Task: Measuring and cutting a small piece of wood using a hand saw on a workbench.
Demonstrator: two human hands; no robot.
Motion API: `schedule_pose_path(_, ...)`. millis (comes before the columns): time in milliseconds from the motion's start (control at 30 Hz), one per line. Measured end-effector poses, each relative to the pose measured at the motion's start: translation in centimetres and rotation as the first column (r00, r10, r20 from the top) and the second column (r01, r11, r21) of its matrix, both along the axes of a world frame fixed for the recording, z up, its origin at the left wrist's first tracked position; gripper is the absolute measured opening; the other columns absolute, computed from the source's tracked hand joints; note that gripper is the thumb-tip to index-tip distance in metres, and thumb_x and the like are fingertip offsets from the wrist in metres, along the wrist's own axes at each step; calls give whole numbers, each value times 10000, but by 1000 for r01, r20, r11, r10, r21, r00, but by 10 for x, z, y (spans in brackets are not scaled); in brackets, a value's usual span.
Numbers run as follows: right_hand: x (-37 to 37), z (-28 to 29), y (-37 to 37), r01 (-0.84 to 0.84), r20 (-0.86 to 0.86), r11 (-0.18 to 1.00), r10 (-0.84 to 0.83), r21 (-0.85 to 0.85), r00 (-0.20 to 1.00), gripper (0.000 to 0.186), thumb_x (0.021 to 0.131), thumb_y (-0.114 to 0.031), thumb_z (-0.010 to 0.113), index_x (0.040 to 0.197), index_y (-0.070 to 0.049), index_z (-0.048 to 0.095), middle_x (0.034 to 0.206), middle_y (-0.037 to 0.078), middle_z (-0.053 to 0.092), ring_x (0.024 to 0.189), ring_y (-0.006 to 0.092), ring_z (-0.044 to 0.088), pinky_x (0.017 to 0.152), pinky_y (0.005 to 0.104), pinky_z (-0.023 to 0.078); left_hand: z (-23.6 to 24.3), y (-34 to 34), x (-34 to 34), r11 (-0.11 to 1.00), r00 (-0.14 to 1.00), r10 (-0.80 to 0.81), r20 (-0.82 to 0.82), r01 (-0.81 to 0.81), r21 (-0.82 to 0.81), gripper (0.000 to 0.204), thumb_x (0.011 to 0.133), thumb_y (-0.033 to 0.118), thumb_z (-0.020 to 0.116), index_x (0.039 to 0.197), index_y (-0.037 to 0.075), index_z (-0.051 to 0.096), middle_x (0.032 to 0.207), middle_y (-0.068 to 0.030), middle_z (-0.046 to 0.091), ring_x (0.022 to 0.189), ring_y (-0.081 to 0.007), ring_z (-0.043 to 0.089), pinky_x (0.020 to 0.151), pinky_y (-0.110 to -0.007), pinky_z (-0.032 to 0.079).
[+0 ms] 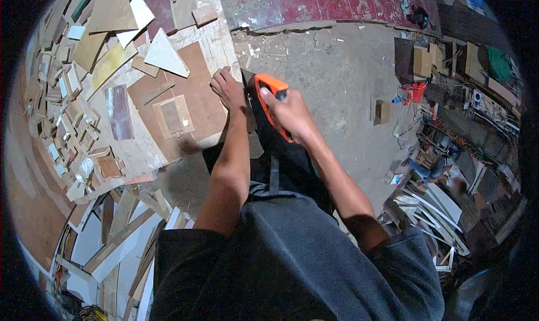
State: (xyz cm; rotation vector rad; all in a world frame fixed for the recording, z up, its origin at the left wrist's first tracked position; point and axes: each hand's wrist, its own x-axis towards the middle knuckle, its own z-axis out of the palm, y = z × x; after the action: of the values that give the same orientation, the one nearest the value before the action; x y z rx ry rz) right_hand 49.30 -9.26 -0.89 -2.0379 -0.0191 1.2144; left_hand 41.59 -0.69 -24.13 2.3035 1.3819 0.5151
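Observation:
My right hand (pixel 289 110) grips the orange handle (pixel 268 80) of a handsaw at the bench's right edge, its thumb over the handle; the dark blade is hard to make out. Just left of it, my left hand (pixel 225 88) rests on the edge of the bench (pixel 224 46), fingers spread and slightly bent on the board there. A brown sheet of board (pixel 196 79) lies beside that hand, with a thin wood strip (pixel 158 92) and a small tan framed piece (pixel 163 124) on it.
Offcuts (pixel 98 62) cover the bench's left part; loose boards (pixel 126 242) lie below. Concrete floor (pixel 337 85) is to the right, a raised red-tiled floor (pixel 314 1) beyond. A red bucket (pixel 415 90), cables and scrap line the right side, where a person (pixel 432 169) is low down among timber.

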Motion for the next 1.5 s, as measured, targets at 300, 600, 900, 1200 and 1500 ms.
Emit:
schedule_pose_path(300, -57, -11, -52, 139, 132, 988, -147, 69, 980, 331, 952, -278, 668, 943, 53, 653, 668, 19, 588, 660, 89, 506, 621, 304, 450, 16, -2, 3, 999, 999, -38, -15, 38, -14, 371, 780, -12, 589, 1138, 84, 582, 1151, -102, 531, 1082, -312, 493, 938, -435, 392)
schedule_pose_path(600, -45, -18, -40, 129, -5, 989, -129, 76, 992, 351, 966, -268, 648, 838, 58, 630, 638, 12, 569, 617, 82, 473, 565, 332, 426, 10, -5, 6, 1000, 999, -25, -24, 25, -3, 374, 775, -14, 581, 1134, 90, 586, 1140, -97, 530, 1086, -318, 488, 938, -446, 394)
schedule_pose_path(900, -64, 3, -53, 111, 41, 990, -115, 90, 993, 325, 965, -235, 645, 787, 37, 636, 615, 32, 568, 602, 101, 518, 564, 339, 440, 10, -6, 4, 999, 999, -31, -40, 32, 32, 385, 750, -2, 620, 1120, 95, 576, 1106, -99, 516, 1062, -327, 484, 901, -439, 404)
schedule_pose_path(1200, -65, -12, -51, 112, -15, 989, -111, 92, 994, 285, 970, -202, 636, 823, 42, 653, 643, 35, 625, 619, 91, 545, 585, 312, 456, 8, -4, -1, 999, 998, -37, -45, 39, 36, 436, 721, -7, 645, 1139, 91, 572, 1137, -101, 518, 1078, -323, 480, 934, -437, 390)
schedule_pose_path(1500, -77, -6, -50, 88, 118, 976, -113, 201, 987, 292, 968, -205, 645, 817, 43, 620, 601, 47, 514, 597, 104, 476, 563, 329, 418, 2, -1, 5, 1000, 999, 3, -35, -3, 4, 382, 739, 15, 644, 1107, 91, 577, 1124, -118, 522, 1085, -335, 483, 947, -442, 391)
